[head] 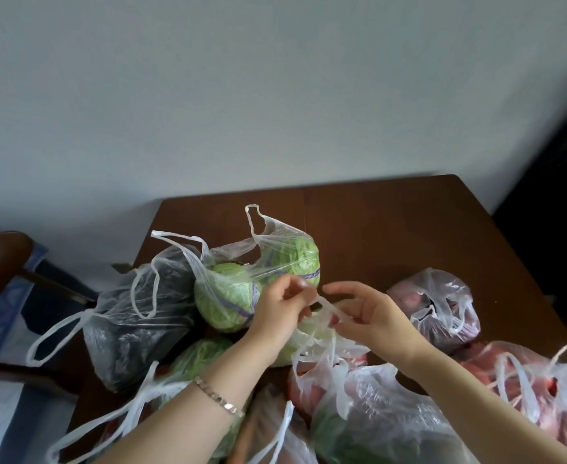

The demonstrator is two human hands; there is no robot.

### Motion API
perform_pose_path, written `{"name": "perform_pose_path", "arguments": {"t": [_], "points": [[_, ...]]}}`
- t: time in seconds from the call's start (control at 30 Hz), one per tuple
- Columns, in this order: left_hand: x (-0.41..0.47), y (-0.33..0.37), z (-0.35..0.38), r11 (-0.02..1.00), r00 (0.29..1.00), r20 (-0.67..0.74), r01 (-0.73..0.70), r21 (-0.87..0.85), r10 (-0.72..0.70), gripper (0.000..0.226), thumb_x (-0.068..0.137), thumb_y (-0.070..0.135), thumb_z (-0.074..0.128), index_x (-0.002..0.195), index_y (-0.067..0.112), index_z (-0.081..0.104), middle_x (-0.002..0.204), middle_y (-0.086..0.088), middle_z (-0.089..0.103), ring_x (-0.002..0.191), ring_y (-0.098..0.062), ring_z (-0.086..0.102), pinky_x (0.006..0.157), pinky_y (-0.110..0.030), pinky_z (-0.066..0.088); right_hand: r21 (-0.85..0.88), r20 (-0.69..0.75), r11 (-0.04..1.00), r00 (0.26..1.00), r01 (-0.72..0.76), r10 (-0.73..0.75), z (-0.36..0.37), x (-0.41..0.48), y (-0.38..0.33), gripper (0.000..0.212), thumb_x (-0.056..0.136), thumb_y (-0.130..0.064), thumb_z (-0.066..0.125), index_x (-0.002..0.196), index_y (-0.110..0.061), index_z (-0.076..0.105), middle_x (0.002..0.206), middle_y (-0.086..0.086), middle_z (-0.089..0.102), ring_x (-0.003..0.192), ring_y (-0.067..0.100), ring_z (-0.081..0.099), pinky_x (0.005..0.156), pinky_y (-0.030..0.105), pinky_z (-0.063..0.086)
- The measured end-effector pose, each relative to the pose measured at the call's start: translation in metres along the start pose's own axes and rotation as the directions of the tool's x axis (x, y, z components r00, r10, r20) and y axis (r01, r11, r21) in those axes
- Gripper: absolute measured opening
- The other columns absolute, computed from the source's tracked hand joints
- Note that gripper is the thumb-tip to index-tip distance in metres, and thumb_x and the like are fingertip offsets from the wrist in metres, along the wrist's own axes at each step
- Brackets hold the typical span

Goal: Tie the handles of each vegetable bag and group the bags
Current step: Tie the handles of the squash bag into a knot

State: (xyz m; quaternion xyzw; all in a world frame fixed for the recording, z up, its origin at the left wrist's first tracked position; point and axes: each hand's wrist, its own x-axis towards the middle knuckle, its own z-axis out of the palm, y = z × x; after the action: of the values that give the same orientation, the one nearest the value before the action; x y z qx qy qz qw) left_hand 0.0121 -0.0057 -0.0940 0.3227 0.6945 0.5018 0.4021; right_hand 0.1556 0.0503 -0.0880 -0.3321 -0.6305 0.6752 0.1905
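Observation:
Several clear plastic bags of vegetables crowd the near part of a brown table (392, 222). My left hand (282, 306) and my right hand (366, 313) each pinch a twisted handle (329, 308) of a bag holding a pale cabbage (305, 336) in the middle. Behind it lies a bag with two green cabbages (258, 279), handles loose and upright. Left of that slumps a bag of dark vegetables (135, 316) with loose handles. At the right sits a bag of reddish vegetables (442, 306) with knotted handles.
More bags lie near me: a green cabbage bag (198, 360), a green and red one (376, 416) and a reddish bag (543, 396) at the right edge. A wooden chair (4, 262) stands to the left. A pale wall rises behind the table.

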Motion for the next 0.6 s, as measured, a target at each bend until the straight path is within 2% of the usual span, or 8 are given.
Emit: {"name": "perform_pose_path", "arguments": {"t": [0.07,0.17,0.27,0.33,0.43,0.5,0.53,0.6], "points": [[0.002,0.002,0.003,0.992,0.996,0.006,0.090,-0.083,-0.090,0.018,0.087,0.006,0.058,0.071,0.009,0.051,0.042,0.008,0.052,0.036,-0.003,0.045,0.043,-0.013,0.039,-0.065,-0.067,0.995,0.995,0.070,-0.074,0.002,0.001,0.001,0.034,0.075,0.006,0.067,0.085,-0.027,0.069,0.073,-0.006,0.072,0.066,0.005,0.063,0.063,0.012,0.050],[0.006,0.005,0.006,0.964,0.984,0.012,0.175,-0.200,-0.176,0.016,0.090,0.008,0.054,0.075,0.007,0.050,0.044,0.004,0.053,0.038,-0.007,0.047,0.043,-0.017,0.040,-0.189,-0.239,0.978,0.961,0.092,-0.136,0.005,0.006,0.002,0.024,0.082,-0.007,0.065,0.078,-0.030,0.068,0.076,-0.005,0.070,0.059,-0.002,0.060,0.060,0.010,0.046],[0.014,0.005,0.007,0.914,0.961,-0.071,0.231,-0.334,-0.268,0.021,0.094,0.010,0.049,0.074,0.009,0.049,0.057,-0.005,0.059,0.042,-0.010,0.056,0.041,-0.020,0.044,-0.319,-0.223,0.932,0.942,0.172,-0.250,0.008,0.009,0.000,0.025,0.091,-0.018,0.053,0.081,-0.040,0.058,0.095,-0.018,0.061,0.091,-0.011,0.055,0.081,0.007,0.041],[0.023,0.005,0.003,0.842,0.928,-0.140,0.241,-0.483,-0.346,0.020,0.096,0.011,0.044,0.077,0.008,0.048,0.060,-0.007,0.061,0.045,-0.012,0.061,0.043,-0.022,0.051,-0.193,-0.167,0.959,0.957,0.205,-0.238,0.010,0.007,-0.004,0.022,0.090,-0.027,0.046,0.080,-0.035,0.063,0.097,-0.015,0.062,0.099,-0.005,0.053,0.086,0.007,0.039],[0.037,-0.003,-0.006,0.583,0.866,-0.091,0.250,-0.773,-0.492,0.017,0.100,0.011,0.034,0.087,0.005,0.045,0.074,-0.013,0.060,0.055,-0.019,0.065,0.063,-0.033,0.058,0.281,-0.196,0.949,0.976,0.144,-0.090,0.006,0.009,-0.001,0.038,0.088,-0.015,0.040,0.059,-0.017,0.063,0.069,0.000,0.067,0.083,0.015,0.063,0.080,0.024,0.048],[0.049,-0.023,-0.020,0.432,0.789,-0.090,0.234,-0.871,-0.608,0.023,0.099,0.006,0.031,0.081,0.003,0.043,0.069,-0.012,0.051,0.058,-0.018,0.054,0.079,-0.037,0.051,0.504,-0.318,0.864,0.932,0.009,0.175,-0.009,0.018,0.023,0.045,0.090,-0.003,0.035,0.049,-0.013,0.049,0.046,0.000,0.055,0.069,0.022,0.057,0.071,0.030,0.043],[0.054,-0.035,-0.029,0.401,0.741,-0.115,0.219,-0.890,-0.661,0.027,0.098,0.001,0.029,0.075,0.004,0.042,0.061,-0.010,0.048,0.054,-0.016,0.049,0.078,-0.033,0.051,0.593,-0.353,0.803,0.881,-0.049,0.315,-0.020,0.021,0.038,0.042,0.090,-0.002,0.033,0.050,-0.013,0.041,0.040,-0.002,0.047,0.064,0.021,0.053,0.064,0.029,0.038],[0.062,-0.060,-0.044,0.422,0.670,-0.178,0.219,-0.880,-0.721,0.034,0.095,-0.004,0.022,0.066,0.007,0.037,0.039,-0.007,0.043,0.034,-0.012,0.039,0.047,-0.017,0.048,0.659,-0.397,0.734,0.754,-0.162,0.524,-0.042,0.025,0.069,0.037,0.090,-0.003,0.032,0.055,-0.015,0.031,0.036,-0.004,0.039,0.055,0.017,0.050,0.050,0.022,0.030]]}}
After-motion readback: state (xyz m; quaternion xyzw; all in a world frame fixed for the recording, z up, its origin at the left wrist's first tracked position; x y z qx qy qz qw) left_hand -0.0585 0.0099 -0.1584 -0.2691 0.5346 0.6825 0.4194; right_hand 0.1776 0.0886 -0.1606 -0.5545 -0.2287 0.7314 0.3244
